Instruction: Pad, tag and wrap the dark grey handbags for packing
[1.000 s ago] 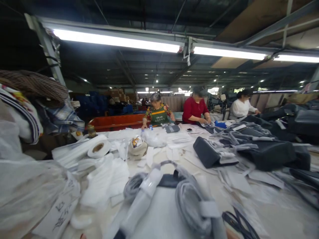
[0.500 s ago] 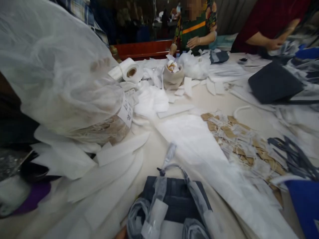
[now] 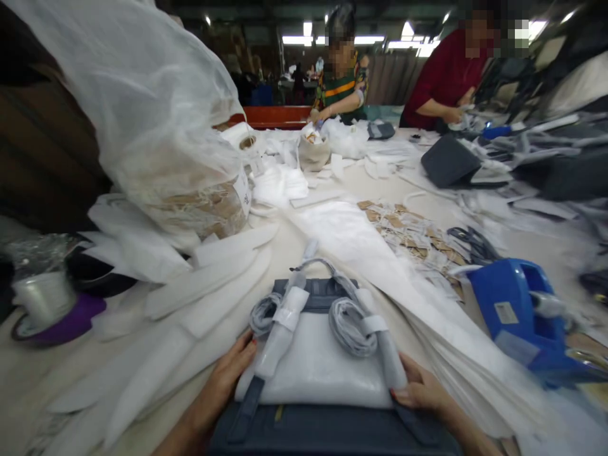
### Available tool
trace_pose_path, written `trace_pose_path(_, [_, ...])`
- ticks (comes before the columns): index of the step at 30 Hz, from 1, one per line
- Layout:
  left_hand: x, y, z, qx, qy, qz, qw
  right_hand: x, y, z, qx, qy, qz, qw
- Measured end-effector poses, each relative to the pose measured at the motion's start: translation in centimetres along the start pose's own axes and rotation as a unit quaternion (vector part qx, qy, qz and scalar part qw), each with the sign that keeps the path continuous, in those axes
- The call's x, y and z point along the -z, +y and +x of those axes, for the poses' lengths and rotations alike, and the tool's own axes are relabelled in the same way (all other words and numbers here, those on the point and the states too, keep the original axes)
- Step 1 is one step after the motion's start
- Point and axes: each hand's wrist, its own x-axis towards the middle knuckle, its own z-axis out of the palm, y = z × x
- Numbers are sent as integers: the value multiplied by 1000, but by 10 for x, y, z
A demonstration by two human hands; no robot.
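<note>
In the head view, the dark grey-blue bag (image 3: 327, 434) lies at the near middle of the table (image 3: 297, 237), between the two hands, with a white foam sheet (image 3: 327, 377) over part of it and wrapped straps coiled on the left (image 3: 265, 314) and right (image 3: 355, 335). The right hand (image 3: 418, 384) grips the bag's right side, thumb toward the front; the left hand (image 3: 237, 361) has its fingers against the left side, though whether they grip or only rest there I cannot tell. White strips (image 3: 209, 297) fan out to the left, near a purple holder (image 3: 71, 322). On the right are a long white sheet (image 3: 380, 272), brown tags (image 3: 413, 231) and a blue tape dispenser (image 3: 498, 297). Farther left stands a large plastic bag (image 3: 175, 120); at the far side, a person in a green apron (image 3: 349, 92) and another in a red top (image 3: 449, 73) handle things.
</note>
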Motion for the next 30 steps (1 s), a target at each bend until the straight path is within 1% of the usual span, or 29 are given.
trace_pose_path(2, [3, 1, -29, -25, 8, -31, 999, -12, -10, -13, 25, 0, 18, 1000])
trace_pose_path(4, [7, -2, -53, -74, -11, -37, 996, -22, -14, -27, 58, 30, 22, 998])
trace_pose_path(5, [9, -4, -60, -103, -29, -34, 994, -25, -14, -34, 79, 53, 11, 995])
trace_pose_path(7, [11, -8, -67, -143, -72, -27, 987, -28, -12, -44, 132, 94, -28, 986])
trace_pose_path(8, [12, -9, -66, -155, -86, -16, 984, -28, -10, -47, 163, 105, -51, 980])
trace_pose_path(11, [12, -5, -60, -177, -91, 31, 980, -27, -8, -54, 248, 104, -101, 958])
trace_pose_path(12, [12, -3, -58, -181, -87, 35, 979, -27, -9, -56, 266, 103, -115, 952])
trace_pose_path(14, [11, 3, -54, -186, -57, 20, 981, -27, -12, -59, 284, 94, -140, 944])
trace_pose_path(16, [11, 8, -50, -170, -16, 9, 985, -25, -16, -60, 273, 69, -150, 948])
trace_pose_path(17, [11, 10, -48, -154, -6, 15, 988, -23, -19, -59, 252, 51, -144, 956])
trace_pose_path(18, [12, 13, -47, -135, -13, 24, 990, -20, -22, -59, 226, 29, -136, 964])
trace_pose_path(20, [14, 16, -45, -100, -69, 34, 992, -13, -29, -57, 180, -21, -138, 974])
trace_pose_path(21, [16, 18, -44, -94, -103, 36, 990, -9, -34, -55, 171, -45, -152, 972])
trace_pose_path(23, [20, 21, -41, -100, -151, 54, 982, -3, -43, -52, 178, -82, -199, 960])
trace_pose_path(24, [21, 23, -38, -110, -162, 71, 978, -2, -47, -50, 183, -94, -220, 953])
trace_pose_path(27, [20, 24, -24, -129, -160, 128, 970, -5, -52, -40, 186, -98, -243, 947])
trace_pose_path(30, [14, 21, -5, -139, -147, 171, 964, -7, -47, -24, 219, -80, -228, 945])
